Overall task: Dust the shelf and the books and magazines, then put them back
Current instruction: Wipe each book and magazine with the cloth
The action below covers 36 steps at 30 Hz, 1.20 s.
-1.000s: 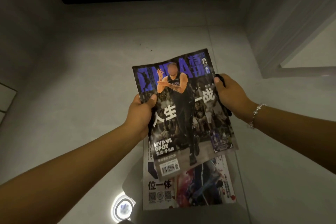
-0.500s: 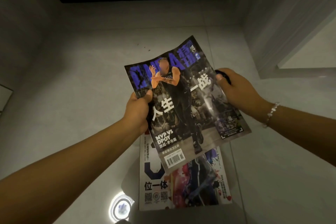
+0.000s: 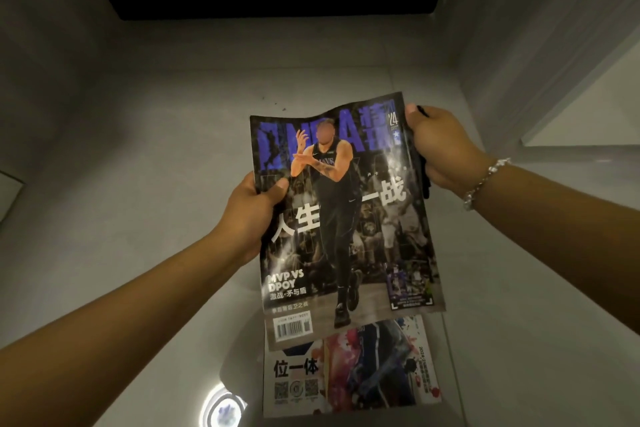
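I hold a dark basketball magazine (image 3: 349,218) face up above the grey floor. My left hand (image 3: 249,215) grips its left edge, thumb on the cover. At its upper right corner, my right hand (image 3: 440,149) pinches the edge, together with a thin black object (image 3: 423,177) that runs down behind the magazine; what that object is cannot be told. A second magazine (image 3: 353,367) with a white and red cover lies flat on the floor below, partly hidden by the one I hold.
Grey walls rise on the left and right, with a white ledge (image 3: 581,135) at the right. A dark recess (image 3: 273,0) runs along the top. A round bright reflection (image 3: 223,409) shows on the glossy floor at the bottom.
The magazine has turned from a rightward tilt to nearly straight, and my right hand has slid up to its top right corner. The left hand keeps its grip.
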Motion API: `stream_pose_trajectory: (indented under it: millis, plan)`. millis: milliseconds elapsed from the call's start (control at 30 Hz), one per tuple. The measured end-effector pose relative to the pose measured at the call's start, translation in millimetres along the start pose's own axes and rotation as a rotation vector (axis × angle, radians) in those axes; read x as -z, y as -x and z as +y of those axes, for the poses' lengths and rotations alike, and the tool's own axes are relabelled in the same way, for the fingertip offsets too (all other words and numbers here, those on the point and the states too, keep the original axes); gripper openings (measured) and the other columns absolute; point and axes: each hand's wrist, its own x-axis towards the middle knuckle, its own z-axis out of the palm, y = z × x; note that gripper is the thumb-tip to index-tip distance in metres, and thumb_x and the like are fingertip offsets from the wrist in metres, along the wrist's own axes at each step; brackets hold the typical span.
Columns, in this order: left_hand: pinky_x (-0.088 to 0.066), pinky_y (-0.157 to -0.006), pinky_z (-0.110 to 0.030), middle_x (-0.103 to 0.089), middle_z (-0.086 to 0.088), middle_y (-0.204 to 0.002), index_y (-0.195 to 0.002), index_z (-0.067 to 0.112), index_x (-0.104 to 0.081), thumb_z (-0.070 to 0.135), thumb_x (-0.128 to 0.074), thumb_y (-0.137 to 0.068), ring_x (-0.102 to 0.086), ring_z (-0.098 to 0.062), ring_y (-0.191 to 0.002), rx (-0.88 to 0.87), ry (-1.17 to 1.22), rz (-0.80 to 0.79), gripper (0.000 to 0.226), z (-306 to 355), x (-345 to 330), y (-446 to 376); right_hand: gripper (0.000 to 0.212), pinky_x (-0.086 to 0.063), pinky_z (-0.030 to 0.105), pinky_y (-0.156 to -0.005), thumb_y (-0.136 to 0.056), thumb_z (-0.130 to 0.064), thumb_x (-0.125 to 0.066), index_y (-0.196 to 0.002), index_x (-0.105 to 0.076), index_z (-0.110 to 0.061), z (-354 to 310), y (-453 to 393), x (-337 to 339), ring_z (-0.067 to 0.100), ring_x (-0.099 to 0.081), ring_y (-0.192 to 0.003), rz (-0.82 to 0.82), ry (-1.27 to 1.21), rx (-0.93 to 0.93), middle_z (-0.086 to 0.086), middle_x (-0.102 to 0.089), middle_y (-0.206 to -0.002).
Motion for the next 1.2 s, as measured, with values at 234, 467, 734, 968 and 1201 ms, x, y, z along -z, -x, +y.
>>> stream_pose_trajectory:
  millis: [234,467,734,968,1201]
  plan:
    - [-0.053,-0.067,-0.036,-0.072,-0.007,-0.093,-0.104,0.019,-0.060,0.012,-0.054,-0.095,-0.071,-0.023,-0.079,-0.013,-0.099,0.021,0.012,4.1,6.6,2.0,0.031,-0.053,0.027,-0.065,-0.102,-0.031,-0.036,-0.088,-0.059,-0.015,-3.2,-4.2,-9.7,0.015,-0.066,-0.072,-0.003,-0.169,-0.064,0.003,-0.066,-0.081]
    - [-0.054,-0.063,-0.035,-0.072,-0.011,-0.090,-0.107,0.012,-0.063,0.009,-0.056,-0.094,-0.071,-0.026,-0.076,0.048,0.013,0.104,0.015,-9.6,4.9,8.9,0.031,-0.054,0.031,-0.074,-0.102,-0.032,-0.035,-0.103,-0.059,-0.013,16.3,7.0,-18.0,0.019,-0.066,-0.084,-0.002,0.018,-0.053,0.004,-0.067,-0.090]
    - [-0.055,-0.065,-0.035,-0.072,-0.007,-0.088,-0.101,0.016,-0.062,0.013,-0.056,-0.095,-0.070,-0.022,-0.074,0.102,0.109,0.218,0.009,-11.4,1.5,6.1,0.037,-0.036,0.028,-0.079,-0.103,-0.028,-0.033,-0.117,-0.055,-0.001,50.4,40.2,-4.9,0.029,-0.054,-0.102,-0.101,0.488,0.011,0.017,-0.059,-0.115]
    - [-0.056,-0.070,-0.037,-0.071,-0.007,-0.087,-0.097,0.017,-0.062,0.015,-0.056,-0.095,-0.069,-0.024,-0.076,0.117,0.072,0.302,0.006,-21.7,6.2,-1.3,0.039,-0.031,0.025,-0.071,-0.101,-0.030,-0.032,-0.117,-0.054,-0.001,66.2,68.9,13.3,0.025,-0.052,-0.095,-0.248,0.675,0.041,0.019,-0.059,-0.115]
    - [-0.055,-0.075,-0.039,-0.070,-0.008,-0.094,-0.096,0.018,-0.060,0.015,-0.056,-0.095,-0.068,-0.025,-0.082,0.084,0.031,0.362,0.005,-26.3,17.8,-4.7,0.034,-0.034,0.021,-0.077,-0.102,-0.034,-0.030,-0.120,-0.050,-0.014,79.5,91.1,22.5,0.011,-0.048,-0.086,-0.375,0.785,-0.018,0.003,-0.058,-0.104]
